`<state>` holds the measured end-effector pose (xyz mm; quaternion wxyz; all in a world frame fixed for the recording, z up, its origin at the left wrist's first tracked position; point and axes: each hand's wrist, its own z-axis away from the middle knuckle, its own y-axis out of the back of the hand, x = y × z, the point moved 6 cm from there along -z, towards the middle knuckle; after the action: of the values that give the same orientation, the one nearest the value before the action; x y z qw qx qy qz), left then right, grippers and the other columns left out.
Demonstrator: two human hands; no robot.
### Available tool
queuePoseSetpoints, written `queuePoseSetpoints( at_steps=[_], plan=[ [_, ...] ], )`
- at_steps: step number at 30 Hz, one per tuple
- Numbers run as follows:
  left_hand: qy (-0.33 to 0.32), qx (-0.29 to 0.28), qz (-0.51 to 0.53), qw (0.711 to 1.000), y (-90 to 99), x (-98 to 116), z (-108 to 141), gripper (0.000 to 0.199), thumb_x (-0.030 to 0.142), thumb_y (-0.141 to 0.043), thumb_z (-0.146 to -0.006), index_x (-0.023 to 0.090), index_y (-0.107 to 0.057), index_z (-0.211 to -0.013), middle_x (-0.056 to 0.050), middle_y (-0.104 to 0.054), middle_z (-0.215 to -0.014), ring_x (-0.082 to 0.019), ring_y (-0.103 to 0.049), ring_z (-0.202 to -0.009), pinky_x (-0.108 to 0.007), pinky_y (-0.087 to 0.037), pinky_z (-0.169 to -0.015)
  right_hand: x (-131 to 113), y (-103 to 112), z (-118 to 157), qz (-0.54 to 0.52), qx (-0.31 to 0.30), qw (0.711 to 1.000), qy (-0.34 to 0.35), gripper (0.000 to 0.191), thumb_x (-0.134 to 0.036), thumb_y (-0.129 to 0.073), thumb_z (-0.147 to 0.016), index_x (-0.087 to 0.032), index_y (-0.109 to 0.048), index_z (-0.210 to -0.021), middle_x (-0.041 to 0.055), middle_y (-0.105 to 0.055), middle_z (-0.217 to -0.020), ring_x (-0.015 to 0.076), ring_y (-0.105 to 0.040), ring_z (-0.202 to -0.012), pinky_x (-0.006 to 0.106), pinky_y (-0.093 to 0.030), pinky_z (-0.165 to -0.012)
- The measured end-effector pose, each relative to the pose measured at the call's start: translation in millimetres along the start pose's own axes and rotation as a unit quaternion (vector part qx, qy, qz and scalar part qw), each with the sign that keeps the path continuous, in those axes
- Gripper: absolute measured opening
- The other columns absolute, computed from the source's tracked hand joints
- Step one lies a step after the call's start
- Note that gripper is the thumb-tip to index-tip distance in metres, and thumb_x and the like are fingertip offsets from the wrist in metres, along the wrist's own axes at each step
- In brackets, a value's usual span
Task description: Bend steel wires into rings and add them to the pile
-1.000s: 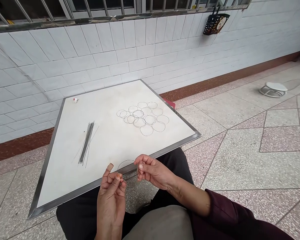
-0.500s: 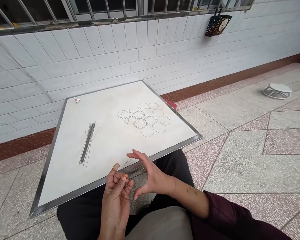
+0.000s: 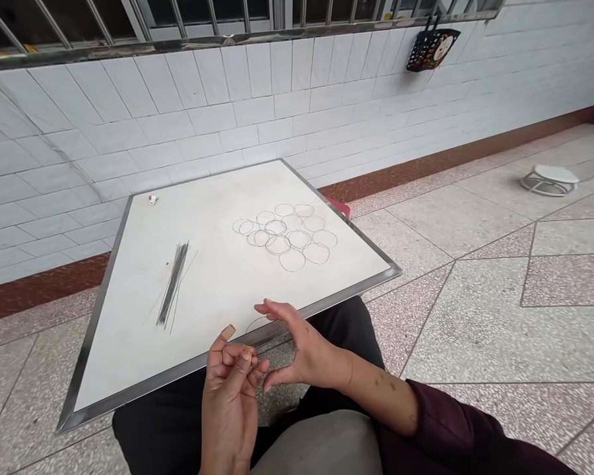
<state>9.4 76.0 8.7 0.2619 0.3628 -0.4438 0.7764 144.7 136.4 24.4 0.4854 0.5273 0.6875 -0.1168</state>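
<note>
My left hand (image 3: 230, 402) is closed in a pinch, thumb against fingertips, at the near edge of the white board table (image 3: 218, 264). One of its fingers, wrapped in a tan strip, sticks up. From the pinch a thin dark wire ring (image 3: 255, 321) curves up; only its upper arc shows clearly. Around the ring's right side is my right hand (image 3: 314, 353), open, with thumb and fingers wide apart. Whether its fingertips touch the wire, I cannot tell. Farther back on the board, several wire rings (image 3: 292, 270) overlap in a cluster. Left of them lies a bundle of straight wires (image 3: 173, 284).
A small red-and-white object (image 3: 153, 200) sits near the board's far left corner. Metal edging (image 3: 346, 293) runs around the board. Behind it stands a white tiled wall (image 3: 257, 119), with a dark basket (image 3: 431, 50) hanging there. A low white stool (image 3: 549, 179) is at far right.
Both hands have barely moved; my right hand has shifted slightly right and down. The wire ring is still pinched in my left hand.
</note>
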Motion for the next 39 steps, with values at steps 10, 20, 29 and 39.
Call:
queuePoseSetpoints(
  at_steps=[10, 20, 29, 39],
  plan=[
    [0.003, -0.002, -0.005, 1.0, -1.3, -0.3, -0.2, 0.052, 0.016, -0.08, -0.072, 0.026, -0.062, -0.12, 0.004, -0.061, -0.079, -0.012, -0.062, -0.072, -0.028, -0.058, -0.071, -3.9, -0.7, -1.7, -0.018, 0.001, 0.999, 0.031, 0.116, -0.034, -0.09, -0.063, -0.033, -0.015, -0.151, 0.014, -0.048, -0.141, 0.0274, -0.05, -0.127, 0.045, -0.047, -0.103],
    [0.019, -0.033, -0.001, 0.999, -6.4, -1.6, 0.8, 0.049, 0.017, -0.079, -0.074, 0.027, -0.062, -0.119, 0.003, -0.06, -0.083, -0.012, -0.063, -0.071, -0.026, -0.057, -0.07, 1.8, 0.4, -1.0, -0.04, 0.0, 0.999, 0.033, 0.115, -0.037, -0.092, -0.059, -0.033, -0.021, -0.15, 0.0136, -0.047, -0.14, 0.0276, -0.048, -0.129, 0.045, -0.047, -0.104],
    [0.018, -0.028, -0.016, 0.999, -7.1, 0.6, 1.1, 0.054, 0.017, -0.081, -0.071, 0.027, -0.061, -0.12, 0.004, -0.06, -0.078, -0.012, -0.061, -0.067, -0.028, -0.057, -0.068, 1.9, 2.2, 0.2, -0.074, 0.022, 0.997, 0.013, 0.112, -0.037, -0.092, -0.058, -0.03, -0.026, -0.148, 0.0137, -0.053, -0.134, 0.0274, -0.056, -0.122, 0.046, -0.047, -0.104],
    [0.002, -0.023, -0.022, 0.999, -6.3, 1.2, 0.2, 0.052, 0.016, -0.08, -0.072, 0.026, -0.061, -0.119, 0.005, -0.059, -0.078, -0.01, -0.06, -0.066, -0.023, -0.055, -0.064, 0.6, -0.2, 1.2, -0.077, 0.032, 0.996, 0.028, 0.11, -0.036, -0.091, -0.061, -0.03, -0.025, -0.149, 0.0133, -0.054, -0.134, 0.0259, -0.057, -0.121, 0.044, -0.048, -0.104]
  ],
)
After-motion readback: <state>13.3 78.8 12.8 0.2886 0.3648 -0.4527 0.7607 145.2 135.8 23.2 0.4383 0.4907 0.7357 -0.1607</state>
